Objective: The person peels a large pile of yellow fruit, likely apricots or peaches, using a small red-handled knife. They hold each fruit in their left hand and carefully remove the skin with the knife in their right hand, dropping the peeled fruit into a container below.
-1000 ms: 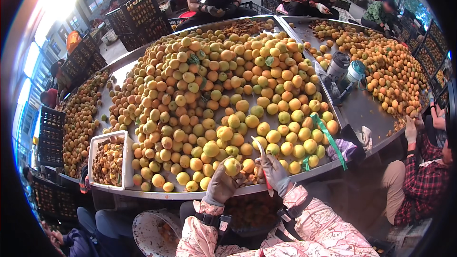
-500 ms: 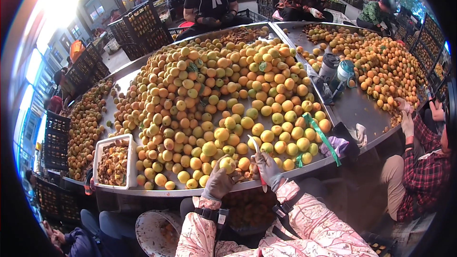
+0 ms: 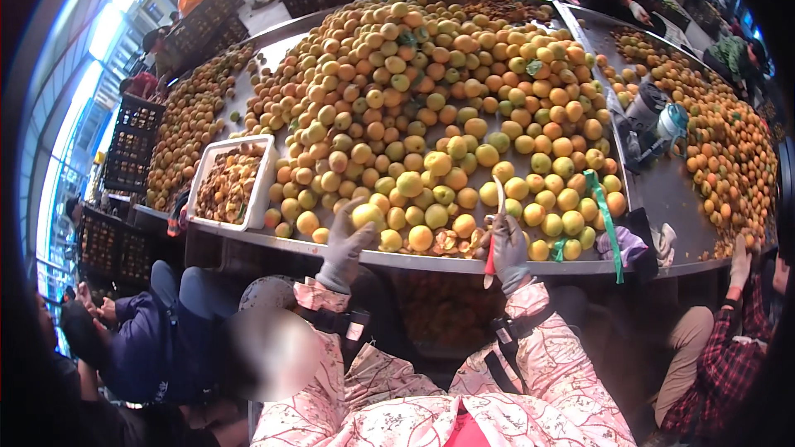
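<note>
My left hand [image 3: 344,247], in a grey glove, is at the table's near edge with its fingers spread. Between thumb and fingers a yellow apricot [image 3: 367,216] shows; whether the glove touches it I cannot tell. My right hand [image 3: 508,247], gloved too, is closed around a small knife [image 3: 490,258] with a red handle and a pale, curved blade pointing up and away. Torn brown apricot pieces [image 3: 448,242] lie between the hands. Beyond them a big heap of yellow-orange apricots [image 3: 364,99] covers the metal table [image 3: 381,260].
A white tray [image 3: 267,178] of brown pieces stands to the left. A green strap [image 3: 607,228] and a purple cloth [image 3: 627,247] lie at the right near edge. Bottles [image 3: 667,124] stand beyond the divider. Co-workers sit around, one in a plaid sleeve [image 3: 739,364] at the right.
My left hand has moved left, its fingers now spread; the apricot that it held is no longer between its fingers. My right hand still grips the knife. The view has tilted down.
</note>
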### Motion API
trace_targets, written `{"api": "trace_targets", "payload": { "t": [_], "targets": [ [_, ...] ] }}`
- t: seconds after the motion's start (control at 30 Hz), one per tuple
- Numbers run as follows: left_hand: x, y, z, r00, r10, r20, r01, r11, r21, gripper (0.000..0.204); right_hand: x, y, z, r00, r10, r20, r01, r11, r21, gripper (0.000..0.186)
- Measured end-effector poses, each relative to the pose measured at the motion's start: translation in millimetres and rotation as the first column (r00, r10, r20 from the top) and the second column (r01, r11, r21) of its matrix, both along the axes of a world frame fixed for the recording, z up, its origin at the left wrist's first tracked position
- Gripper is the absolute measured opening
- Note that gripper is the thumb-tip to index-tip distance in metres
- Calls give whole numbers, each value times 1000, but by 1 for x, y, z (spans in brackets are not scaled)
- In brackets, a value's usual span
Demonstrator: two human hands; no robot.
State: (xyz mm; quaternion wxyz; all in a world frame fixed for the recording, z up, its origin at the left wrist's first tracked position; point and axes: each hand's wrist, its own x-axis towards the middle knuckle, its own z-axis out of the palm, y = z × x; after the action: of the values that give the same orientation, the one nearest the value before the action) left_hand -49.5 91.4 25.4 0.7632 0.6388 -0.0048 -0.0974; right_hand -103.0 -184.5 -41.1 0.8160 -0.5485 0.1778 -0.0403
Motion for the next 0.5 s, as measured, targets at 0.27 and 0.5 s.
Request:
{"api": "trace_targets", "payload": {
  "t": [0.27,0.5],
  "targets": [
    [33,94,-39,983,143,119,-184,666,722,61,-1,1,5,1000,16,17,-15,998,-61,33],
    [39,88,-31,1000,-11,23,-20,200,980,64,-1,1,5,1000,10,0,-10,997,-77,36]
  ]
}}
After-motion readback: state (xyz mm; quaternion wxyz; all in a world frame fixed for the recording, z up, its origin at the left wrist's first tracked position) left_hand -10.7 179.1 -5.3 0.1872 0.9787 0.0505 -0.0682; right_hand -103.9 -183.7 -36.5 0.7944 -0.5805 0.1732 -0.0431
